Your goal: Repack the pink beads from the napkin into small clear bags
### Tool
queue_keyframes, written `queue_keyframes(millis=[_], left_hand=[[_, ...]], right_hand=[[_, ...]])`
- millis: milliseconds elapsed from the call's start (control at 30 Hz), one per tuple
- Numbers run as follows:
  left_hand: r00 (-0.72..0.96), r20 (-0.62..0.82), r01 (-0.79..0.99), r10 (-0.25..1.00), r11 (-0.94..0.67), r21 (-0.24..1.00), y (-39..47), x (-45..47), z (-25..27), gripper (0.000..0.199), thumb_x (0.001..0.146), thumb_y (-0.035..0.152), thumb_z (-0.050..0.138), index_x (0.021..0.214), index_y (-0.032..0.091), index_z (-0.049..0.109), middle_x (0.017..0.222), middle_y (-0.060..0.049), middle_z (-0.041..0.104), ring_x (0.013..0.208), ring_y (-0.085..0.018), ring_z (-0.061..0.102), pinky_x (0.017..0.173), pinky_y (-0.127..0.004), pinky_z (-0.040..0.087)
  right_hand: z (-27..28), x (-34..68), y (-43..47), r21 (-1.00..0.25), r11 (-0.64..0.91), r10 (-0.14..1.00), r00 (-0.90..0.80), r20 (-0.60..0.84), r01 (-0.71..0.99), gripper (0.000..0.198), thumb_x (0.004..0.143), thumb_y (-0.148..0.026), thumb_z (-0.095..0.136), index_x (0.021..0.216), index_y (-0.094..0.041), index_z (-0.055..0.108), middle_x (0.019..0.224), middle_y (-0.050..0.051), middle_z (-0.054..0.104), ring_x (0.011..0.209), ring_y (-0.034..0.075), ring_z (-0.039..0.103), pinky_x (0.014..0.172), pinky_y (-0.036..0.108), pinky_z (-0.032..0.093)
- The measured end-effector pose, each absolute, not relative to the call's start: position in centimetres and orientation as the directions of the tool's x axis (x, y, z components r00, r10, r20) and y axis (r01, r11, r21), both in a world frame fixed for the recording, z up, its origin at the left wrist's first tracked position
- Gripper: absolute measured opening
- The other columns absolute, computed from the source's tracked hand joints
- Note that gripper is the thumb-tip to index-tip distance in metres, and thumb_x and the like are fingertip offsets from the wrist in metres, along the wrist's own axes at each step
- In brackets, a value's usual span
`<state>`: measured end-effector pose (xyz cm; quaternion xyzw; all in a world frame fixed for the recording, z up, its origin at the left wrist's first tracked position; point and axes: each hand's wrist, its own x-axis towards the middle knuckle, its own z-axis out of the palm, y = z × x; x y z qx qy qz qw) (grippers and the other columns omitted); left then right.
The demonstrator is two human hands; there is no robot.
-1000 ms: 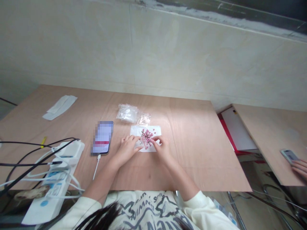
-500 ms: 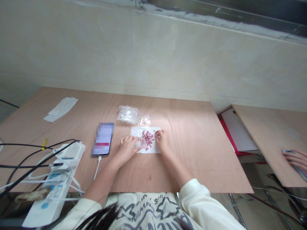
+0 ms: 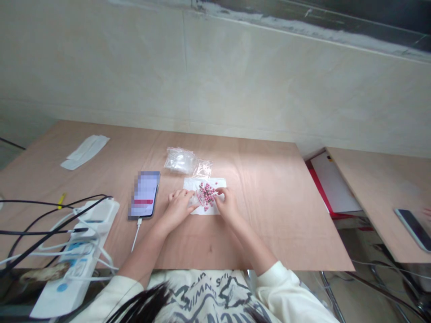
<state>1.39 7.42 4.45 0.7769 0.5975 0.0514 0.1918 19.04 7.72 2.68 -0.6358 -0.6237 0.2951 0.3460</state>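
On a white sheet of paper [image 3: 220,182] lies a loose pile of small pink beads [image 3: 208,194], a few of them scattered round its edges. My left hand [image 3: 180,205] is at the left side of the sheet, its fingers closed on a small clear plastic bag [image 3: 195,198] with a red line along its mouth, which faces the beads. At the pile's right edge my right hand [image 3: 227,202] has thumb and forefinger drawn together; anything between the fingertips is too small to make out.
Clear plastic bags [image 3: 182,160] lie behind the paper. A charging phone [image 3: 145,195] is to the left, beside a power strip [image 3: 89,251] crowded with cables. A white folded item [image 3: 85,151] lies at the back left. Another phone [image 3: 413,229] rests on the right-hand table, near another person's blurred hand.
My right hand has moved slightly down and left, closer to the beads. The left hand stays put with the bag. At the far right, the other person's hand has pulled away from the phone.
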Motion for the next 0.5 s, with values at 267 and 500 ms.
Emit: queue_keyframes(millis=[267, 500], left_hand=[[0.268, -0.167, 0.911, 0.949, -0.193, 0.364, 7.3, 1.4, 4.7, 0.032, 0.074, 0.036, 0.053, 0.102, 0.021, 0.051, 0.099, -0.007, 0.056, 0.096, -0.025, 0.046, 0.078, -0.035, 0.026], [0.278, -0.151, 0.914, 0.949, -0.212, 0.347, 7.1, 1.7, 4.6, 0.032, 0.074, 0.037, 0.052, 0.101, 0.019, 0.052, 0.097, -0.007, 0.057, 0.094, -0.025, 0.047, 0.078, -0.036, 0.027]], right_hand=[[0.9, 20.0, 8.4, -0.713, 0.039, 0.999, -0.020, 0.035, 0.700, 0.012, 0.069, -0.009, 0.050, 0.070, -0.018, 0.058, 0.072, 0.005, 0.054, 0.078, 0.019, 0.046, 0.071, 0.029, 0.037], [3.0, 18.6, 7.6, -0.809, 0.090, 0.995, -0.012, 0.102, 0.581, 0.006, 0.072, -0.022, 0.054, 0.074, -0.018, 0.059, 0.070, 0.003, 0.059, 0.072, 0.016, 0.050, 0.069, 0.029, 0.037]])
